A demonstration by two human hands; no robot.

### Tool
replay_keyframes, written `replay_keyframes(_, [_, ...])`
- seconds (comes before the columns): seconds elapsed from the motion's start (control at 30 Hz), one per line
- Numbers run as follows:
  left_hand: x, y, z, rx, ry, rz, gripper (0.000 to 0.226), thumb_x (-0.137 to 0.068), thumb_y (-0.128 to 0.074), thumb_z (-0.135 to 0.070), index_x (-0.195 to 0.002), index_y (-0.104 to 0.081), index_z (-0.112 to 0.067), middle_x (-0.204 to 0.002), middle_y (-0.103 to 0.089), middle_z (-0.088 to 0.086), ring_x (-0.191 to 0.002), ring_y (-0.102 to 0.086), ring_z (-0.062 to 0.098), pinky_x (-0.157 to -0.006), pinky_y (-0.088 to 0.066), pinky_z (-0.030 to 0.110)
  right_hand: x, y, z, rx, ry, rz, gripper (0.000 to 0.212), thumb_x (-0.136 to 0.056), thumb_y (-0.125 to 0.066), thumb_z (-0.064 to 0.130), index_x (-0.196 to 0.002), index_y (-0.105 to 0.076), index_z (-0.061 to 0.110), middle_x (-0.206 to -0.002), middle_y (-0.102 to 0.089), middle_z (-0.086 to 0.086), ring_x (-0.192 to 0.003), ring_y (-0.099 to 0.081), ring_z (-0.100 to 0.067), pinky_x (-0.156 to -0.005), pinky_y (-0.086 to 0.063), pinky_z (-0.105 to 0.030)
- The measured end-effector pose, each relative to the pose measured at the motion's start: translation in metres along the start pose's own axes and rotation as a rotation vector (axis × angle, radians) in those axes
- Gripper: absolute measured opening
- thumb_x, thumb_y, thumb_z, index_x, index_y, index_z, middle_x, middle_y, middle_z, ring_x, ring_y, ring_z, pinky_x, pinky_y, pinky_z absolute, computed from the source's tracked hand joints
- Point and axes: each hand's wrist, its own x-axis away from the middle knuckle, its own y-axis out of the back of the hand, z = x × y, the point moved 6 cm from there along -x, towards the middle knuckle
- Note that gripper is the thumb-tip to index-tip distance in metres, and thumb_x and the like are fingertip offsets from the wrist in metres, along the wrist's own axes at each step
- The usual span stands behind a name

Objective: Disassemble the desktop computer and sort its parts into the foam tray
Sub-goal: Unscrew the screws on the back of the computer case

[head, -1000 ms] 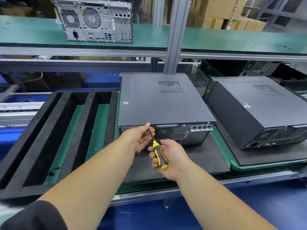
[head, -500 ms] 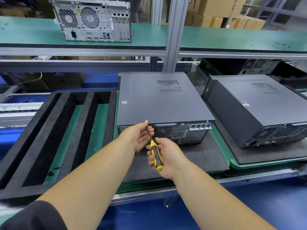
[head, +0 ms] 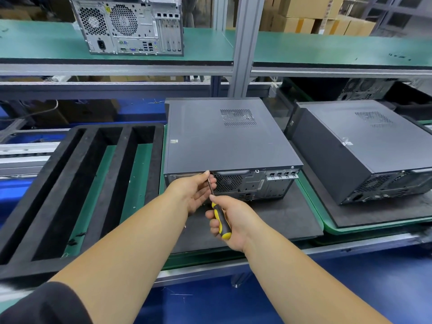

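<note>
A grey desktop computer (head: 224, 136) lies flat on a black mat, its rear panel facing me. My right hand (head: 230, 220) grips the yellow and black handle of a screwdriver (head: 221, 218), whose shaft points up at the top left of the rear panel. My left hand (head: 194, 191) is at that same corner, its fingers curled around the shaft near the tip. The black foam tray (head: 77, 188) with long slots lies to the left of the computer.
A second grey computer (head: 364, 148) lies on its own mat to the right. A third computer (head: 128, 24) stands on the green upper shelf. An aluminium post (head: 243, 45) rises behind the centre computer. Cardboard boxes are stacked at the back right.
Both hands and the screwdriver stay at the rear panel's top left corner; the right hand has shifted slightly on the handle. The camera has tilted a little.
</note>
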Motion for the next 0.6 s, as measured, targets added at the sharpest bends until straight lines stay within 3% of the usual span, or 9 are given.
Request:
replay_keyframes(0.1, [0.001,0.005,0.002,-0.001,0.004,0.019,0.014,-0.091,-0.065,-0.021,-0.086,-0.069,-0.008,-0.072,-0.074,0.001,-0.062,-0.071,0.009,-0.055,-0.057,0.019,0.000,0.003,0.000,0.039,0.016,-0.002,0.014,-0.092,-0.055,0.023,-0.092,-0.057,0.009,-0.064,-0.060,-0.008,-0.045,-0.048,-0.014,-0.043,-0.041,-0.024])
replay_keyframes(0.23, [0.004,0.030,-0.001,-0.020,0.002,-0.012,0.014,-0.091,-0.065,-0.021,-0.090,-0.070,-0.008,-0.077,-0.075,0.003,-0.065,-0.072,0.010,-0.053,-0.056,0.019,0.000,0.004,-0.003,0.236,0.042,-0.030,0.013,-0.092,-0.053,0.021,-0.088,-0.059,0.010,-0.065,-0.062,-0.006,-0.044,-0.048,-0.014,-0.047,-0.042,-0.024])
replay_keyframes(0.43, [0.000,0.127,-0.007,-0.253,-0.015,-0.287,0.017,-0.095,-0.059,-0.020,-0.085,-0.067,-0.008,-0.074,-0.072,0.001,-0.070,-0.066,0.010,-0.062,-0.052,0.019,-0.001,-0.019,-0.005,0.447,0.070,-0.002,0.009,-0.096,-0.049,0.017,-0.094,-0.055,0.011,-0.067,-0.062,-0.006,-0.046,-0.046,-0.014,-0.048,-0.040,-0.026])
replay_keyframes(0.6, [-0.008,0.206,-0.004,-0.332,0.041,-0.489,0.022,-0.098,-0.054,-0.012,-0.076,-0.057,-0.007,-0.074,-0.059,0.004,-0.063,-0.052,0.010,-0.060,-0.042,0.019,-0.007,-0.045,-0.012,0.543,0.055,0.012,0.010,-0.097,-0.048,0.016,-0.094,-0.056,0.010,-0.068,-0.062,-0.007,-0.048,-0.045,-0.015,-0.050,-0.039,-0.027])
